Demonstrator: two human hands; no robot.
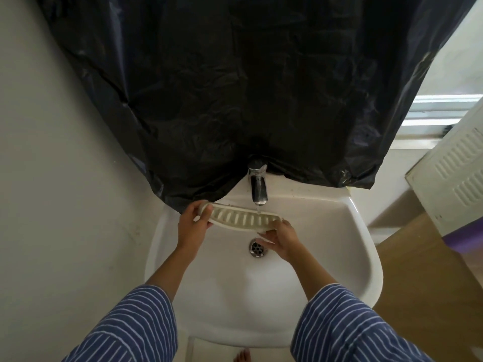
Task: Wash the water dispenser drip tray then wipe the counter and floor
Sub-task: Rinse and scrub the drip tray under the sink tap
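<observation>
Head cam: person stands at a white sink (352, 231), both arms in blue striped sleeves (136, 325) reaching fwd. The drip tray (241, 219), a long off-white slotted piece, is held over the basin just below the chrome tap (258, 184), w/ a thin stream of water (258, 210) landing on its right part. Left hand (194, 220) grips the tray's left end, fingers curled round it, thumb on the near edge. Right hand (281, 237) holds the right end from below, fingers curled under the tray's edge. Tray slopes a bit, left end higher. Drain (257, 247) sits in the basin below the tray, btwn the wrists. Black plastic sheet (235, 87) hangs on the wall behind the tap. White vented panel (460, 176) at right, window (441, 111) beyond. Toes of a bare foot (243, 355) show under the sink.
</observation>
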